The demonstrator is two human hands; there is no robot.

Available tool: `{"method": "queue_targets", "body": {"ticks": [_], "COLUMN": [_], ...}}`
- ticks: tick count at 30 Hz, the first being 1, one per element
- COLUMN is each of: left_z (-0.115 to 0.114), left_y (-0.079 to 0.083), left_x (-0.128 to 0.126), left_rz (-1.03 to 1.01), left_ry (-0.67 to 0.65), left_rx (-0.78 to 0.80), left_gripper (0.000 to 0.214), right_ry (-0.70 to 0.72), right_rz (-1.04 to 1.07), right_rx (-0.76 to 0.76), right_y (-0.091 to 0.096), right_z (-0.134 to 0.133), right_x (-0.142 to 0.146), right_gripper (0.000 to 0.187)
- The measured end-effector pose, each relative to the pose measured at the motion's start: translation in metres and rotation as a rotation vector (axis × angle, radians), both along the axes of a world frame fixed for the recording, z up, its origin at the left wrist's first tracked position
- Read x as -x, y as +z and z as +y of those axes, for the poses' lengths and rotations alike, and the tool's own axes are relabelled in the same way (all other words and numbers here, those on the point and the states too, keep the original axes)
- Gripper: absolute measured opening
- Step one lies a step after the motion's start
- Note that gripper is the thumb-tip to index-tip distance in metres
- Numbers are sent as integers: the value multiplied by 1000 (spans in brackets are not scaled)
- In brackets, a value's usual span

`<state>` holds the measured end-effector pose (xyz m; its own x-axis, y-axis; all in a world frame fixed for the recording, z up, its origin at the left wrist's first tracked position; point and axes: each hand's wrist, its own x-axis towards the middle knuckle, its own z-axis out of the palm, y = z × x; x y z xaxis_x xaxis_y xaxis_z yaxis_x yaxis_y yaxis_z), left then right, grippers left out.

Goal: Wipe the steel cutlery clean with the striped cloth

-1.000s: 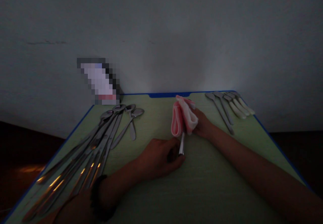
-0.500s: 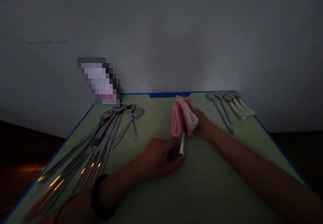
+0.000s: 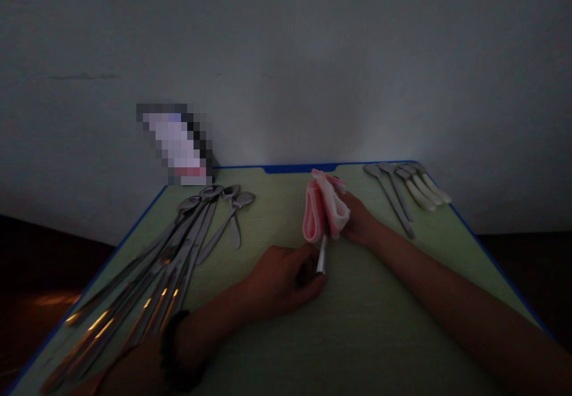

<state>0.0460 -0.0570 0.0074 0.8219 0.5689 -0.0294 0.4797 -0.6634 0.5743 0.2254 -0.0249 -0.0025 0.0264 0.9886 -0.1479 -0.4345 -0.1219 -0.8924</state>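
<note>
Over the middle of the table, my left hand (image 3: 286,277) is closed on the handle end of a metal utensil (image 3: 322,256). Its far end is hidden inside a folded pink and white cloth (image 3: 322,208), so I cannot tell what kind of utensil it is. My right hand (image 3: 355,217) is closed round the cloth from its right side, its fingers mostly hidden behind the folds. The cloth wraps the utensil and hangs in loops on either side of it. A dark band circles my left wrist.
Several long metal spoons and other cutlery (image 3: 179,247) lie fanned out at the left. Two metal spoons (image 3: 391,196) and several pale-handled utensils (image 3: 424,187) are at the back right. A blurred-out device (image 3: 176,146) leans on the wall behind the blue-edged table (image 3: 379,336).
Almost nothing differs. Both hands, the cloth and the utensil hold nearly the same place.
</note>
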Motion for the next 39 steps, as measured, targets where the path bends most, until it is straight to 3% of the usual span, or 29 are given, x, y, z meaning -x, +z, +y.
{"method": "queue_targets", "body": {"ticks": [15,19,22,25,27,30,34,39], "left_z": [1,1,2,4,5,4,2,0], "left_y": [-2,-3,-3,-1,-1,0,0,-2], "left_x": [0,1,0,0,1,4,6,4], "left_rz": [4,-20,-36,-45,-47,-57,-120,-246], "left_ry": [-8,11,49,67,60,37,28,118], "left_rx": [19,38,74,100,87,75,175,449], "left_gripper": [14,12,10,7,5,7,11,14], "right_ry": [10,2,-76,-249,-334,-345,-306,-178], "right_rz": [109,107,145,153,94,-80,-222,-191], "right_rx": [-51,-32,6,-14,-67,-146,-208,-252], "right_y": [0,-5,-10,-14,-14,-16,-21,-22], "right_z": [2,2,5,7,6,4,4,7], "right_x": [0,-1,0,1,2,3,1,-3], "right_gripper": [40,28,23,23,21,22,25,19]}}
